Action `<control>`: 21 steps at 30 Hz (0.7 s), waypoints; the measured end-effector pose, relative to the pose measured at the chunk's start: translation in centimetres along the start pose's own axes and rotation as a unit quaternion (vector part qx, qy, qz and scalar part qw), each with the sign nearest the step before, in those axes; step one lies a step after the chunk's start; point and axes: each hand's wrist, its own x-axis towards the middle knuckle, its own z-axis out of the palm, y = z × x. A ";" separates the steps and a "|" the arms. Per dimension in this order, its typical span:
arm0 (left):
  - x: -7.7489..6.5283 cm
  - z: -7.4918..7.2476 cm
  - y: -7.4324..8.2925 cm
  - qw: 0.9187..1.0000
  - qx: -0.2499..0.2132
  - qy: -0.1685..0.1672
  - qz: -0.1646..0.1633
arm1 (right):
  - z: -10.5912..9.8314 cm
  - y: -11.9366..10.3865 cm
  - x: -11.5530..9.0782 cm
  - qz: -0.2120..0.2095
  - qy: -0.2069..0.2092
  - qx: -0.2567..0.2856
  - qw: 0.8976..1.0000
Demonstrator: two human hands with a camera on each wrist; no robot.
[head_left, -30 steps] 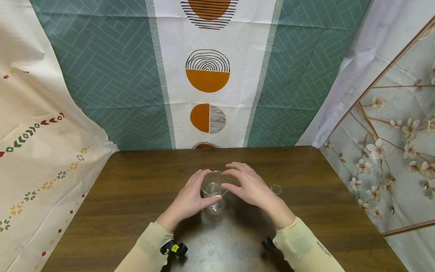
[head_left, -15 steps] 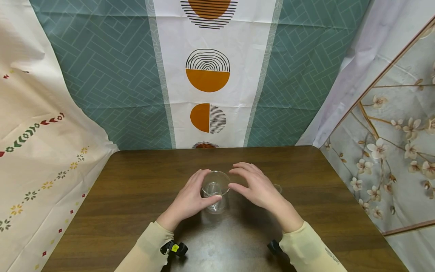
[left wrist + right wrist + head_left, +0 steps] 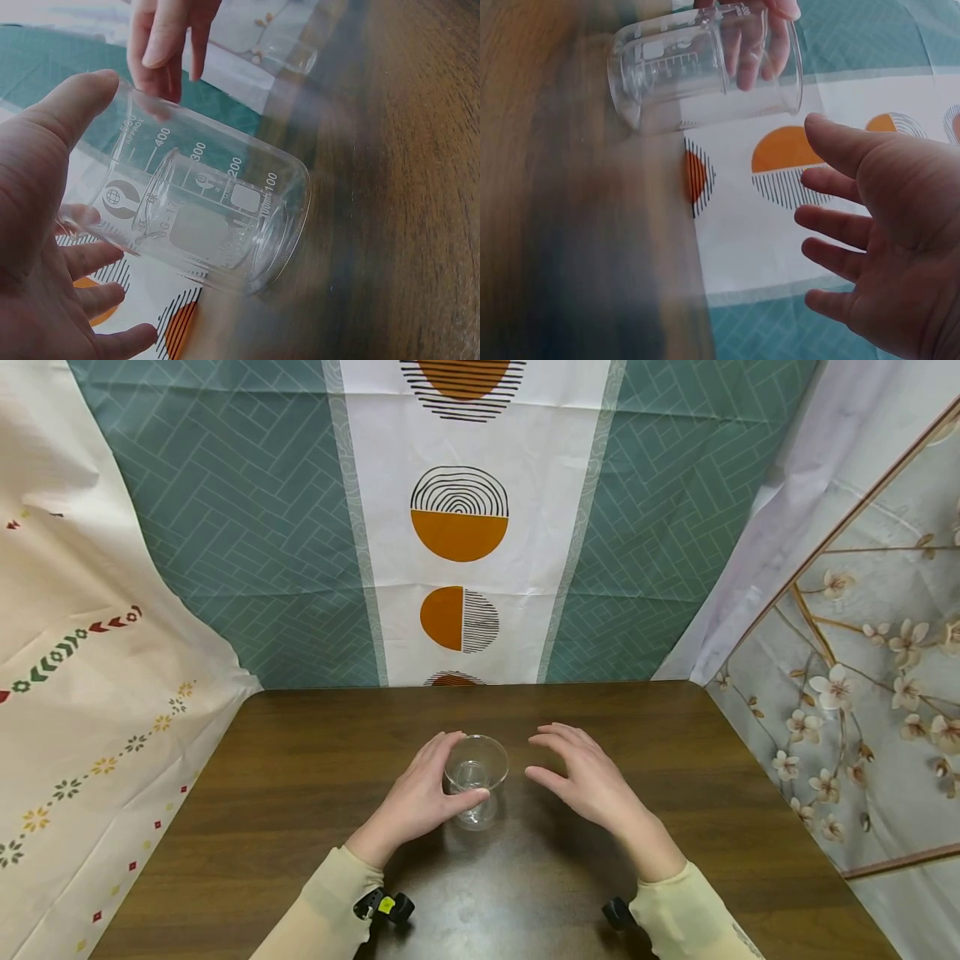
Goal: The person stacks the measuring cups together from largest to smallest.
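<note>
A clear glass beaker (image 3: 480, 814) with white volume marks stands upright near the middle of the table. Nested inside it is a smaller glass beaker (image 3: 199, 214), its printing visible through the outer wall. My left hand (image 3: 423, 785) holds the large beaker near its rim from the left, thumb in front and fingers spread behind. To the right, apart from the glass, my right hand (image 3: 588, 781) hovers with its fingers loosely extended and nothing between them. The right wrist view shows that palm beside the large beaker (image 3: 705, 71).
A further small clear glass (image 3: 289, 54) stands farther right on the table, hidden behind my right hand in the head view. The brown wooden table (image 3: 315, 735) ends at a patterned cloth backdrop (image 3: 465, 577). Fabric also hangs along both sides.
My right hand has drawn away from the large beaker toward the right, covering the small glass in the head view. My left hand and the nested beakers have stayed in place.
</note>
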 end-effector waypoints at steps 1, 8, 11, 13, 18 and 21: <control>0.0 0.0 0.0 1.000 0.000 -0.001 0.000 | 0.0 0.1 -0.1 0.003 0.000 0.000 1.000; 0.0 0.0 0.0 1.000 0.000 0.000 -0.002 | -0.5 1.1 -0.8 0.016 0.008 -0.009 1.000; 0.0 0.1 0.0 1.000 0.001 0.002 -0.001 | -0.7 1.5 -1.1 0.020 0.010 -0.012 1.000; 0.0 0.1 0.0 1.000 0.002 0.003 0.000 | -0.7 1.8 -1.2 0.025 0.009 -0.013 1.000; 0.0 0.1 -0.1 1.000 0.004 0.005 0.003 | -0.9 2.4 -1.6 0.035 0.008 -0.014 0.999; 0.0 0.1 -0.1 1.000 0.004 0.004 0.002 | -1.1 2.8 -1.9 0.040 0.010 -0.015 0.999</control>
